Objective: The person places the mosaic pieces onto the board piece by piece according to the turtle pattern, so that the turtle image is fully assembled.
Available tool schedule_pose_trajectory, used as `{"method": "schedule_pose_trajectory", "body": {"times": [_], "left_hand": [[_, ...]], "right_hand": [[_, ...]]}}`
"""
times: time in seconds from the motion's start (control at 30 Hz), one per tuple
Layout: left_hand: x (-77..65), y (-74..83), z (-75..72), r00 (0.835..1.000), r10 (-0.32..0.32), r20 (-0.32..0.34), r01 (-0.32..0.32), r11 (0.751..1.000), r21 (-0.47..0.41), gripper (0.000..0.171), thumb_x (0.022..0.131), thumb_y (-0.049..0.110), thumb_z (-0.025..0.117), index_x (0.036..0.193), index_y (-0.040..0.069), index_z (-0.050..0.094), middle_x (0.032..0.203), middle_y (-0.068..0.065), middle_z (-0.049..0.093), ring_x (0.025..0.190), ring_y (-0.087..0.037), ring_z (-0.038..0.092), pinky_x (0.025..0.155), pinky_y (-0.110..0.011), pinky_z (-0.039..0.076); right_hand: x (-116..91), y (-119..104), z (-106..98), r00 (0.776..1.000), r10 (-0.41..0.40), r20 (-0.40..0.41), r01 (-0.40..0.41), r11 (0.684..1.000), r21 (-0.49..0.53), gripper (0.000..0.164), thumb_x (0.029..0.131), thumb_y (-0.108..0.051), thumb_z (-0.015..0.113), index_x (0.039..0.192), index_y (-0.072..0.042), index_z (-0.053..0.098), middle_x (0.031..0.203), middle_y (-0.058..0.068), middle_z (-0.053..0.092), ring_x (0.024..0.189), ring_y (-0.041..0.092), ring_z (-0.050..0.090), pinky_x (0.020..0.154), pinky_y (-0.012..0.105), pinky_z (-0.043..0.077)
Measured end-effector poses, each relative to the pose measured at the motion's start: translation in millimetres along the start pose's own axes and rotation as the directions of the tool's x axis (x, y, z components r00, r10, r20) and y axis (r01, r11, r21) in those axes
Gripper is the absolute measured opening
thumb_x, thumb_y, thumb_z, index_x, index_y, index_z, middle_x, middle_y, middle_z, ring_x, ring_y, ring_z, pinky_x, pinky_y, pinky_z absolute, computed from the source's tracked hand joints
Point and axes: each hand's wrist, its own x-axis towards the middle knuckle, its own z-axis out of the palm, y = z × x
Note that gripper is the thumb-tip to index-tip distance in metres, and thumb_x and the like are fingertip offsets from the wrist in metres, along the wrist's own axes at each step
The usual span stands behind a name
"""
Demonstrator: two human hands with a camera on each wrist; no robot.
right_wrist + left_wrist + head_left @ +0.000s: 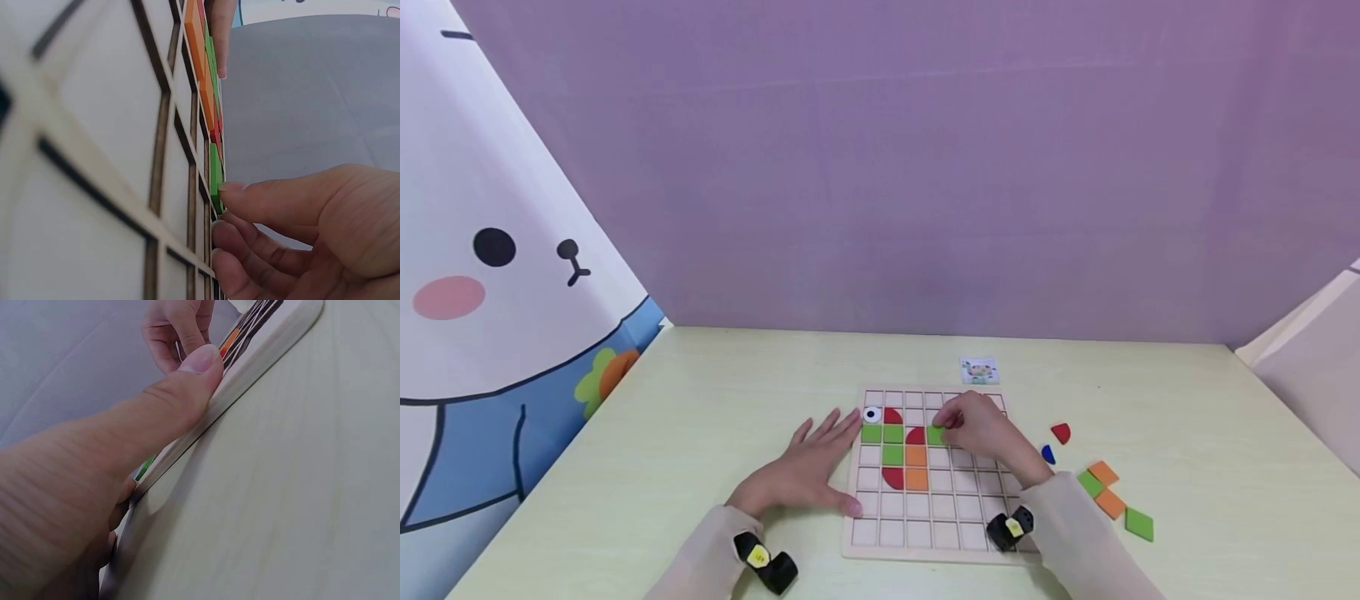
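Abt 9 tiles fill the grid board's upper-L part, your R hand pinching a green square tile nr its top edge, L hand fingers spread at its L edge, w/ 6 loose pcs left toward the tabletop's R edge.

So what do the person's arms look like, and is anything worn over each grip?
The left sleeve and right sleeve are pale beige. Each has a chunky black gadget with a yellow patch near the wrist. The left grip and right grip wear no gloves.
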Motion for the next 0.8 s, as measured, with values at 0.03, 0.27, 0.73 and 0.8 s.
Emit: {"method": "schedule_pose_trajectory", "body": {"times": [0.03, 0.27, 0.73, 0.8], "left_hand": [[-0.2, -0.2, -0.1, 1.0, 0.0, 0.0, 0.0, 1.0, -0.001, 0.114, 0.071, 0.064, 0.07, 0.154, 0.012, 0.013, 0.162, -0.002, 0.006, 0.149, -0.031, -0.003, 0.116, -0.06, -0.003], [-1.0, -0.1, -0.6, 1.0, -0.001, 0.0, 0.001, 1.0, 0.013, 0.115, 0.07, 0.065, 0.07, 0.154, 0.012, 0.012, 0.162, -0.003, 0.006, 0.149, -0.031, -0.002, 0.116, -0.059, -0.003], [0.5, 0.1, 1.3, 1.0, -0.009, 0.009, 0.009, 1.0, 0.009, 0.114, 0.071, 0.068, 0.068, 0.154, 0.013, 0.013, 0.162, -0.001, 0.006, 0.149, -0.03, -0.002, 0.116, -0.059, -0.003], [0.9, -0.4, 1.5, 1.0, -0.01, 0.009, 0.01, 1.0, 0.01, 0.114, 0.07, 0.068, 0.068, 0.154, 0.013, 0.013, 0.162, -0.001, 0.006, 0.149, -0.029, -0.002, 0.116, -0.059, -0.003]], "right_hand": [[0, 0, 0, 1.0, 0.001, 0.001, -0.001, 1.0, -0.001, 0.015, 0.079, 0.003, 0.071, 0.09, -0.008, 0.075, 0.082, 0.0, 0.066, 0.072, 0.012, 0.054, 0.069, 0.025, 0.05], [-2, -3, -3, 1.0, -0.004, 0.014, 0.004, 1.0, 0.009, 0.014, 0.078, 0.003, 0.072, 0.089, -0.007, 0.074, 0.082, 0.001, 0.066, 0.073, 0.013, 0.053, 0.071, 0.027, 0.05], [-6, 3, -13, 0.999, 0.019, 0.037, -0.02, 0.999, 0.028, 0.015, 0.079, 0.002, 0.071, 0.091, -0.006, 0.071, 0.081, 0.001, 0.063, 0.074, 0.014, 0.052, 0.07, 0.027, 0.049], [-8, 4, -16, 0.999, 0.013, 0.035, -0.014, 1.0, 0.016, 0.015, 0.078, 0.002, 0.071, 0.091, -0.006, 0.071, 0.081, 0.001, 0.063, 0.074, 0.014, 0.052, 0.07, 0.028, 0.048]]}}
